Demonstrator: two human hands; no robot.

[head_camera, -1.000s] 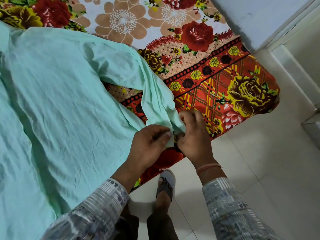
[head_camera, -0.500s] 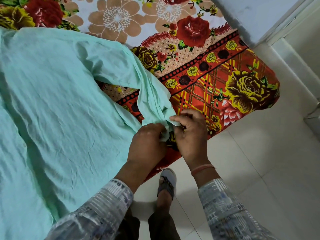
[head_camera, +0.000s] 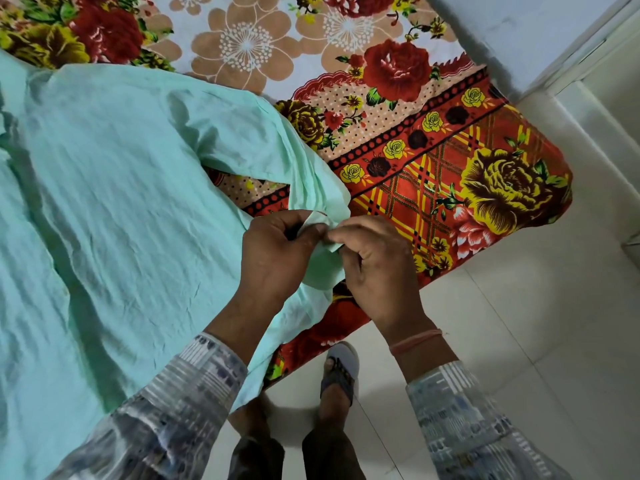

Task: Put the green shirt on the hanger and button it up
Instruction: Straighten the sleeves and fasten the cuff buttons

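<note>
At the near edge of the red floral bedspread (head_camera: pixel 450 188), my left hand (head_camera: pixel 277 258) and right hand (head_camera: pixel 377 268) pinch the cuff (head_camera: pixel 320 221) of the pale green cotton shirt (head_camera: pixel 104 202), its body spread to their left.

Left hand (head_camera: pixel 277 258) and right hand (head_camera: pixel 377 268) have lifted the cuff (head_camera: pixel 320 220).

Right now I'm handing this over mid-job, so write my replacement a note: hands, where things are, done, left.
Hands: left hand and right hand both pinch the sleeve cuff at the bed's edge.
The green shirt lies spread on the floral bedspread. No hanger in view.
Done: cannot tell whether the cuff is buttoned.
Left: get the shirt onto a hanger, button it up.
</note>
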